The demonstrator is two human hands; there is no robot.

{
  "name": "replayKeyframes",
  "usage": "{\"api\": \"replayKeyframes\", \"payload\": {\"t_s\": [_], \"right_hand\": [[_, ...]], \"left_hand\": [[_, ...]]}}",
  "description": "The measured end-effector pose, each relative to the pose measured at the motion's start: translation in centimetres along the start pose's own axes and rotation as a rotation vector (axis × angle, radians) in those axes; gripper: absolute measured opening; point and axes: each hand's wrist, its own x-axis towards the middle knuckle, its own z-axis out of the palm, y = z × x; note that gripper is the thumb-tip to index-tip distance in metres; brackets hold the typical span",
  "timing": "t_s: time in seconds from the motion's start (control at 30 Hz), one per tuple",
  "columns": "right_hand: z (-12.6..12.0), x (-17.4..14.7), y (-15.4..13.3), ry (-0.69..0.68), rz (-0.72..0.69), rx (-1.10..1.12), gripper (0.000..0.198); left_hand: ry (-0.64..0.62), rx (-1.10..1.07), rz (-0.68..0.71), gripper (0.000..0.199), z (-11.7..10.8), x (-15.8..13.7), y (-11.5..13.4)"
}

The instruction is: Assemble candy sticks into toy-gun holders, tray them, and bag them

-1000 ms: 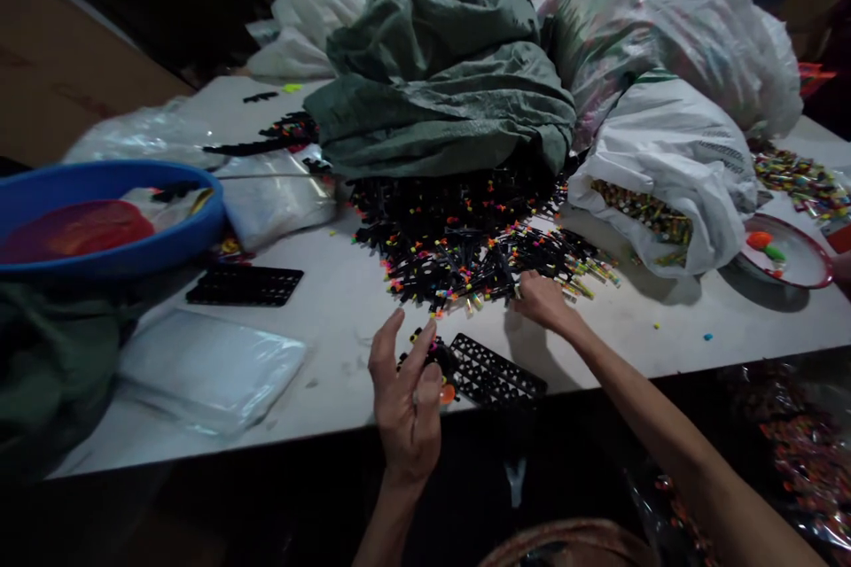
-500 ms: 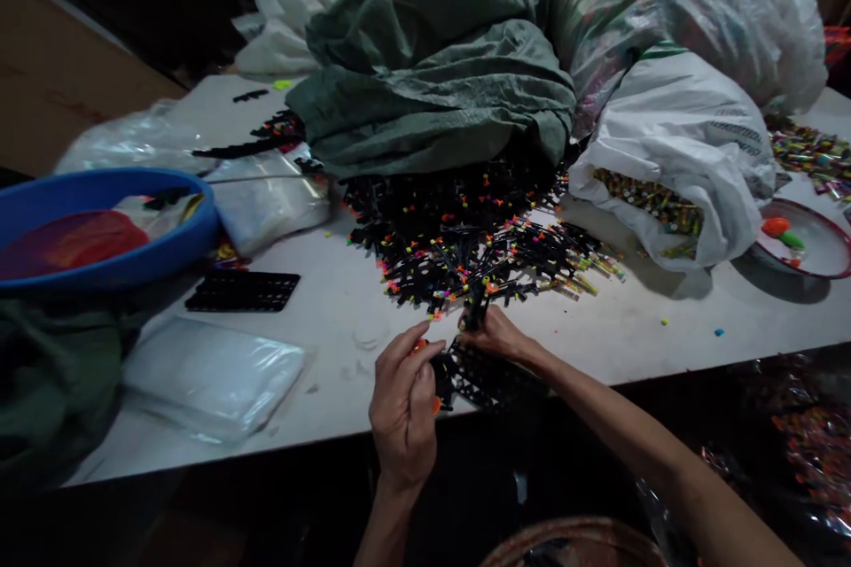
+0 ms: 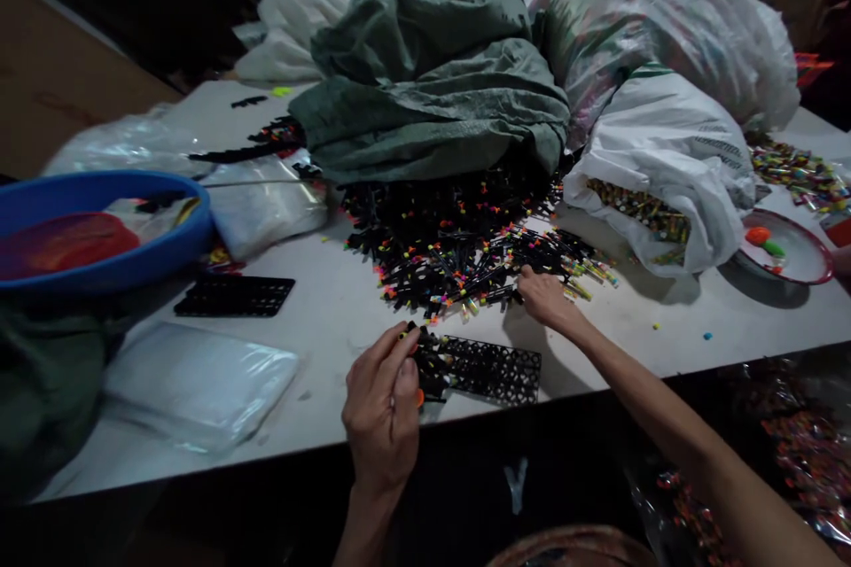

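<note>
The right hand meets the pile of black pieces; whether it grips one cannot be determined. The left hand partly obscures a black cluster. The green sack conceals the pile's rear. The left edge truncates the blue basin.

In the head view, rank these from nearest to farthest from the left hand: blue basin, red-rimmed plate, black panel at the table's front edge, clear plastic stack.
1. Black panel, just right of the left hand.
2. Clear plastic stack, to the left.
3. Blue basin, farther left and back.
4. Red-rimmed plate, far right.
</note>
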Motion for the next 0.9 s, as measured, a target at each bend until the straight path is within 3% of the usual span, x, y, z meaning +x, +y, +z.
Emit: {"api": "replayKeyframes", "payload": {"t_s": [0.1, 0.2, 0.37, 0.57, 0.63, 0.73, 0.83, 0.9], "right_hand": [[0.0, -0.1, 1.5, -0.068, -0.045, -0.115, 0.031], [0.2, -0.8, 1.4, -0.065, -0.1, -0.052, 0.024], [0.6, -2.4, 1.6, -0.066, -0.115, 0.075, 0.035], [1.3, -3.1, 2.4, -0.132, -0.138, 0.081, 0.018], [1.5, -3.4, 2.0, -0.111, -0.153, 0.205, 0.012], [2.3, -4.4, 0.2, -0.085, -0.193, 0.607, 0.016], [4.2, -5.3, -3.0, -0.153, -0.23, 1.052, 0.016], [5.5, -5.6, -5.2, -0.203, -0.217, 1.22, 0.018]], "left_hand": [[-0.013, 0.0, 0.0, 0.034, 0.6, -0.2, 0.5], [-0.031, 0.015, 0.043, 0.036, 1.3, -0.1, 0.9], [-0.057, -0.043, 0.02, 0.033, 1.1, 0.5, 0.5], [-0.061, -0.057, 0.033, 0.034, 1.2, 0.8, 0.6], [-0.05, -0.054, 0.03, 0.034, 1.3, 0.6, 0.7], [-0.051, -0.054, 0.027, 0.034, 1.3, 0.4, 0.7], [-0.053, -0.049, 0.045, 0.036, 1.4, 0.2, 0.6], [-0.059, -0.047, 0.051, 0.036, 1.4, 0.1, 0.4]]}}
